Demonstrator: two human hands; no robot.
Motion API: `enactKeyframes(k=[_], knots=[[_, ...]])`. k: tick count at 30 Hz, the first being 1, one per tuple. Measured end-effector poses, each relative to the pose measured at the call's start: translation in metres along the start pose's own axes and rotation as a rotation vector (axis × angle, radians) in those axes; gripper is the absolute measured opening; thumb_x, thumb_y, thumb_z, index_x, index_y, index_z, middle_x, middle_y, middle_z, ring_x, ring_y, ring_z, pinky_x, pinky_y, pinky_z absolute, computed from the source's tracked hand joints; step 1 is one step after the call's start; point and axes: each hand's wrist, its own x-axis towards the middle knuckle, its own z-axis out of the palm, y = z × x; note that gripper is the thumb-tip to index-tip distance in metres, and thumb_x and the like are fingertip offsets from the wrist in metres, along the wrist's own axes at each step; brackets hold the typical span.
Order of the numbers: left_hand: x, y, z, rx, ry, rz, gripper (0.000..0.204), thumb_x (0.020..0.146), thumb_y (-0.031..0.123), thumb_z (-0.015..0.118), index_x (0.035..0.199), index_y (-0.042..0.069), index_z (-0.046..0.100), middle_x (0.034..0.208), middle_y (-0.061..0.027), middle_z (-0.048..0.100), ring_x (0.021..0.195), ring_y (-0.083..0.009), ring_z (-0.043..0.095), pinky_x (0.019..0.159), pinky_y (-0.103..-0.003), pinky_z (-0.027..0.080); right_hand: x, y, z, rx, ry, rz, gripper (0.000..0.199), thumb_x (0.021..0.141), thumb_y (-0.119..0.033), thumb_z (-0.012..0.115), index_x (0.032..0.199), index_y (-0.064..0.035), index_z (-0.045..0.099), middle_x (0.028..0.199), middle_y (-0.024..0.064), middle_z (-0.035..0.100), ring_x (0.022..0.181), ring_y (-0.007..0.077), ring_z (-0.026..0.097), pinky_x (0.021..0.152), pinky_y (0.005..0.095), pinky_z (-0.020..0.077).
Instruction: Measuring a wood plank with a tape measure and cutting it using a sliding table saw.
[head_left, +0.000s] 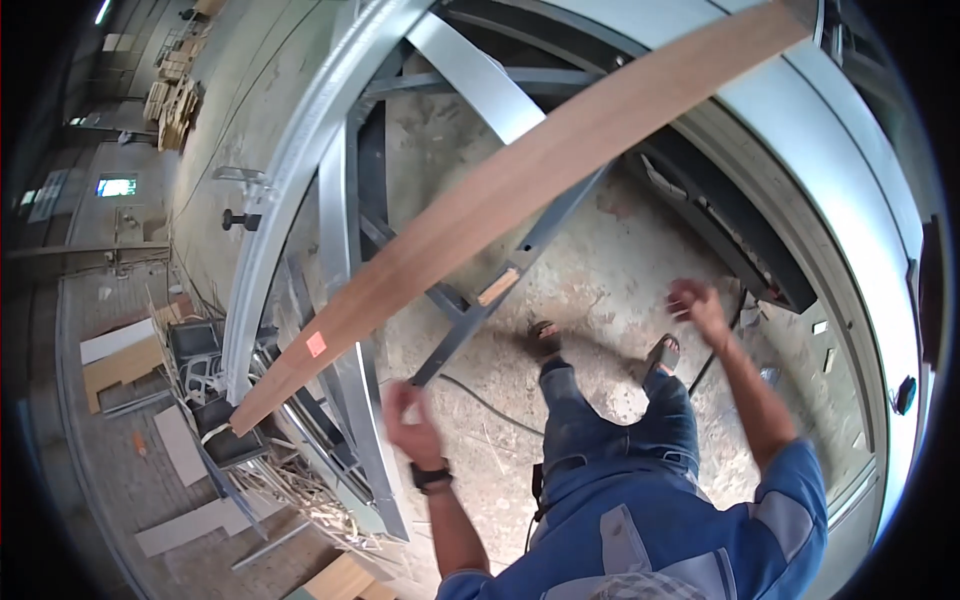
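A long brown wooden board [470,215] lies diagonally across the silver metal frame, from the lower left to the upper right. A small pink-orange sticker [316,344] is near its lower-left end. My left hand [412,425] is below the board, beside a silver rail of the frame [368,430]. Its fingers are loosely bent and somewhat blurred, with nothing visible in them. To the right, my right hand [700,308] hangs in the air over the floor, apart from the board. Its fingers are slightly blurred, loosely apart and hold nothing visible.
A small wood offcut [498,287] rests on a dark crossbar. On the right is a wide pale machine table [850,130] with a dark edge. A black knob [240,219] juts from the left rail. Scrap wood [320,505] and panels [190,525] litter the lower left. A cable [490,405] crosses the floor.
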Motion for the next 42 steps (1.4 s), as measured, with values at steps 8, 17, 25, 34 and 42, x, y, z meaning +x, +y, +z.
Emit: enactKeyframes(k=[8,17,25,34,42], knots=[[0.174,-0.172,-0.039,-0.884,0.6,-0.931,0.055,0.088,0.043,0.061,0.122,0.0,0.053,0.104,-0.0132,0.06,0.075,-0.0199,0.056,0.065,-0.035,0.046,0.014,-0.11,0.263,0.67,0.089,0.167,0.037,0.094,-0.034,0.058,0.112,-0.002,0.053,0.09,0.0142,0.064,0.081,0.0243,0.067,0.071,0.0348,0.0555],[0.229,0.097,0.178,-1.321,-0.612,-0.788,0.053,0.092,0.04,0.057,0.126,0.0,0.053,0.117,-0.0152,0.06,0.087,-0.0208,0.057,0.074,-0.039,0.047,0.011,-0.12,0.354,0.318,0.519,0.044,0.046,0.077,-0.051,0.073,0.081,-0.0066,0.06,0.062,0.0045,0.063,0.055,0.0138,0.062,0.055,0.0301,0.05],[0.105,0.174,0.134,-1.336,-0.766,-0.598,0.051,0.092,0.037,0.058,0.126,-0.001,0.053,0.121,-0.0159,0.057,0.096,-0.023,0.055,0.082,-0.04,0.044,0.003,-0.165,0.329,0.889,-0.04,-0.219,0.09,0.076,-0.055,0.075,0.136,0.0028,0.041,0.122,0.0147,0.058,0.1,0.0216,0.062,0.071,0.0302,0.0516],[-0.1,0.286,0.064,-1.433,-0.787,-0.382,0.05,0.092,0.032,0.059,0.127,-0.002,0.052,0.126,-0.0167,0.055,0.105,-0.0255,0.052,0.09,-0.041,0.041,-0.223,-0.196,0.215,0.928,0.299,-0.509,0.051,0.068,-0.043,0.085,0.098,-0.0041,0.07,0.068,0.0055,0.061,0.045,0.0162,0.049,0.039,0.0312,0.035],[-0.25,0.406,0.075,-1.563,-0.853,-0.265,0.049,0.092,0.029,0.06,0.128,-0.003,0.051,0.131,-0.0174,0.052,0.113,-0.0277,0.05,0.098,-0.042,0.038,-0.426,-0.174,-0.031,0.948,0.423,-0.751,0.055,0.085,-0.035,0.073,0.118,0.0069,0.06,0.109,0.0105,0.066,0.098,0.016,0.063,0.083,0.0285,0.0508]])
